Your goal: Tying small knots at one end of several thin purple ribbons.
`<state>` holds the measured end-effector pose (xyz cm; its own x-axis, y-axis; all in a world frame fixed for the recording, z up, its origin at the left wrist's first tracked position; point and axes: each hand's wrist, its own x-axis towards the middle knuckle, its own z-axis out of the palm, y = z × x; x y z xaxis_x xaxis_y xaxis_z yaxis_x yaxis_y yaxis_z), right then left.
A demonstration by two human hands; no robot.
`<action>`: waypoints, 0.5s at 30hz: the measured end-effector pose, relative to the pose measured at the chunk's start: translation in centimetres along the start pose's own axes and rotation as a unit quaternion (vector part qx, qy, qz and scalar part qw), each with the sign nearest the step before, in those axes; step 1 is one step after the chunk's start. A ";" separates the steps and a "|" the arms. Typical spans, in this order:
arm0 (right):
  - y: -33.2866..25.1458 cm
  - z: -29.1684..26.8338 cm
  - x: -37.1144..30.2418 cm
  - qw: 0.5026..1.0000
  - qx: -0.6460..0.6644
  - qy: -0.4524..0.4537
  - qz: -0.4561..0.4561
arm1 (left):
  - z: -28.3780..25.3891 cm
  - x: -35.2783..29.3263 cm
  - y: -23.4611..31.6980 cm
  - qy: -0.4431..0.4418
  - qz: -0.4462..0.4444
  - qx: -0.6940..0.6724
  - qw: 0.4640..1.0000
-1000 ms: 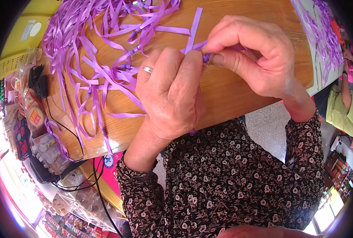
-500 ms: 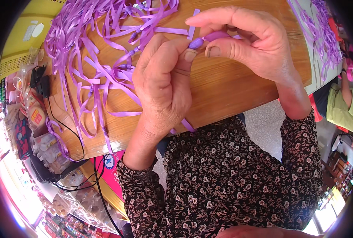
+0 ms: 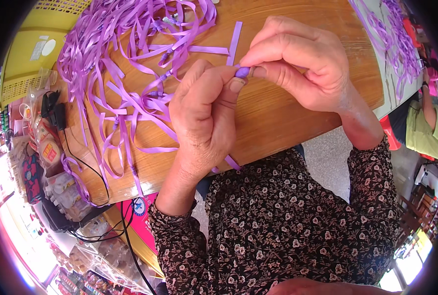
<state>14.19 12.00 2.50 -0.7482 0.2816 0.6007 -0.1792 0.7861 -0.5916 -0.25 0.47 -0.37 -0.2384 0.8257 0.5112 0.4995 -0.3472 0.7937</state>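
Left hand [image 3: 204, 115]: thumb and forefinger pinching the purple bead [image 3: 242, 73], above the wooden table [image 3: 288, 118].
Right hand [image 3: 300, 66]: thumb and forefinger closed at the bead's right end.
Slip risk: a loosened pinch could drop so small a bead.
Snag risk: the loose purple ribbon heap [image 3: 93, 46] could tangle.
Plastic bag [image 3: 65, 189]: small pale pieces, probably; blurred.
Yellow basket [image 3: 37, 32]: slotted wall, round white sticker [image 3: 48, 47].

Observed satin-smooth purple ribbons [image 3: 208, 49], glossy varnished wood on the tabletop [image 3: 288, 113], matt cloth in floral-print sleeves [image 3: 179, 246], smooth plastic in the perforated basket [image 3: 24, 61], shiny clear plastic bags [image 3: 115, 263].
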 end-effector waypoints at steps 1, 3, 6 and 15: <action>-0.1 -0.1 0.0 0.999 -0.033 -0.003 -0.005 | 0.0 0.1 0.0 -0.009 0.014 0.032 0.999; -0.1 0.4 0.0 1.000 -0.016 0.002 0.008 | -0.1 0.1 0.1 0.002 0.040 0.066 0.997; 0.1 0.9 -0.4 0.999 -0.006 0.002 0.040 | 0.0 0.1 -0.1 0.013 0.084 0.122 0.989; 0.8 1.5 -0.9 0.997 -0.046 0.045 -0.029 | -0.4 -0.5 0.3 -0.012 -0.082 -0.003 0.997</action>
<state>13.77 11.60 0.68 -0.6770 0.2802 0.6806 -0.1571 0.8484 -0.5055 -0.32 -0.28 -0.24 -0.2972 0.8815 0.3668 0.4499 -0.2096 0.8681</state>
